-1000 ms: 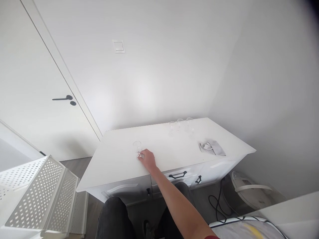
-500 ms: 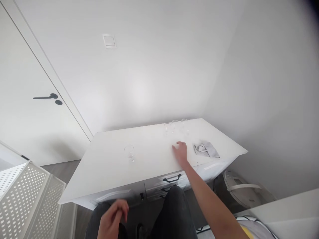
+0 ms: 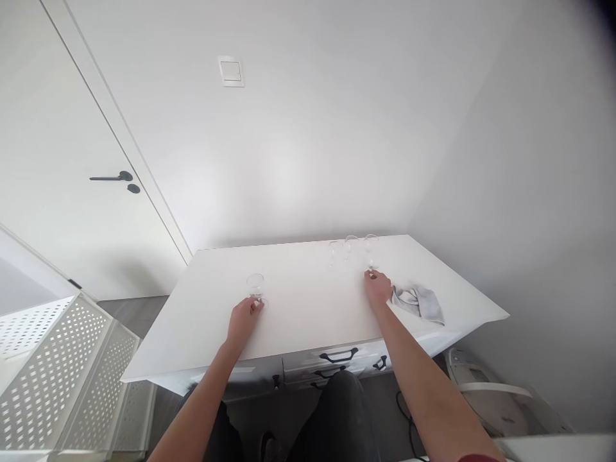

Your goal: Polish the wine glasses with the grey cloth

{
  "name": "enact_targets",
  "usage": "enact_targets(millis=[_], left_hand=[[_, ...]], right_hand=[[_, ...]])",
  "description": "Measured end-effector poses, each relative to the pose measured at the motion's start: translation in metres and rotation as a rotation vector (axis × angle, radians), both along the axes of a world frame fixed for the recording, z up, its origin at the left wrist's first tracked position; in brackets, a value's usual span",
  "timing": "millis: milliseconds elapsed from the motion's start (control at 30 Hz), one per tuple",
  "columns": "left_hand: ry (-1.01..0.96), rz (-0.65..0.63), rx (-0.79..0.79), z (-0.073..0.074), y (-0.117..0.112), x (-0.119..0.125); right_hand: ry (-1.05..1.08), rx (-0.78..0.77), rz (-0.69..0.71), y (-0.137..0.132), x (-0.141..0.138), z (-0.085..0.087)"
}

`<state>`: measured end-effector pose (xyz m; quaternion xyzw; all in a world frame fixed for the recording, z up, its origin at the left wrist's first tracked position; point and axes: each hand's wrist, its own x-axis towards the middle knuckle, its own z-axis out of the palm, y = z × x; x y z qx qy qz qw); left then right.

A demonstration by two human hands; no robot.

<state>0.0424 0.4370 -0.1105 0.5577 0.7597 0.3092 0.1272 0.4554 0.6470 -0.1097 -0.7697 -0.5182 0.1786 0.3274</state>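
Note:
A clear stemmed glass [image 3: 255,282] stands on the left part of the white cabinet top [image 3: 298,301]. Low on its stem, by the foot, the fingers of my left hand [image 3: 244,319] are closed. Three more clear stemmed glasses stand in a group at the back right: a left one [image 3: 334,247], a middle one [image 3: 351,242] and a right one [image 3: 371,241]. My right hand [image 3: 378,289] reaches to the right glass, with thumb and fingers pinched at its lower stem or foot. Just right of that hand lies a crumpled grey cloth [image 3: 419,303].
Black-handled drawers [image 3: 339,355] form the cabinet front, close to my knees. A white perforated metal unit [image 3: 72,378] stands at left, near a door with a black handle [image 3: 111,177]. On the floor at right is a pale rounded appliance [image 3: 491,398].
My left hand has risen from my lap to the left glass and closed at its stem. My right hand has moved forward and right to the right glass. The view has shifted slightly.

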Motion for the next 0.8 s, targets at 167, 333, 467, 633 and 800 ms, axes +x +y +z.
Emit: enact_targets(millis=[167, 333, 467, 633, 800], left_hand=[[0.046, -0.081, -0.028, 0.001, 0.025, -0.023], [0.185, 0.032, -0.086, 0.006, 0.051, -0.031], [0.239, 0.235, -0.118, 0.007, 0.058, -0.029], [0.201, 0.242, -0.118, 0.008, 0.056, -0.031], [0.268, 0.242, -0.140, 0.005, 0.057, -0.026]], right_hand=[[0.001, 0.088, 0.242, -0.046, -0.052, -0.001], [0.067, 0.092, 0.593, -0.098, -0.178, -0.002], [0.138, 0.069, 0.730, -0.107, -0.264, 0.005], [0.209, 0.054, 0.799, -0.097, -0.273, 0.007], [0.072, 0.164, 0.434, -0.070, -0.168, 0.000]])
